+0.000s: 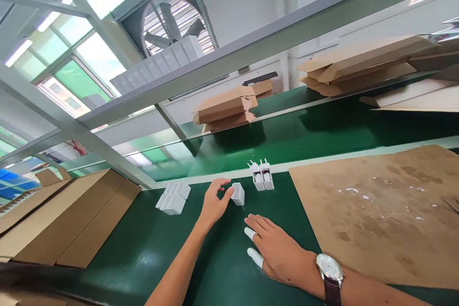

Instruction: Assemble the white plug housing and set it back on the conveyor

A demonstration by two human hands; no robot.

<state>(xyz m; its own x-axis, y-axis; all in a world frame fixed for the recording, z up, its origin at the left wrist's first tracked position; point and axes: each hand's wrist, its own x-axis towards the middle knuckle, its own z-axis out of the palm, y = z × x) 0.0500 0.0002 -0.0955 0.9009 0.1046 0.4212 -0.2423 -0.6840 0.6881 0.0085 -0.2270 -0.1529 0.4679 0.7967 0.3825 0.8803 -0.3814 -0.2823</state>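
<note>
1. Nearest, the right hand (276,247) lies palm down over the green worktop (143,253), fingers extended, pinching nothing; white finger covers (255,257) sheathe two digits.
2. The left hand (212,208) is nearer the single white box (238,196). Its grip is spread, the thumb tip at the box's left side; whether they touch, I cannot tell.
3. That box stands upright on the worktop, right of the left grip, long axis vertical, mouth upward, seemingly empty.
4. Left of the left hand, clustered boxes (174,202) sit together, contents unclear.
5. Slightly farther, paired boxes (268,186) hold white parts, prongs protruding.
6. Beyond lie brown cartons (225,109).
</note>
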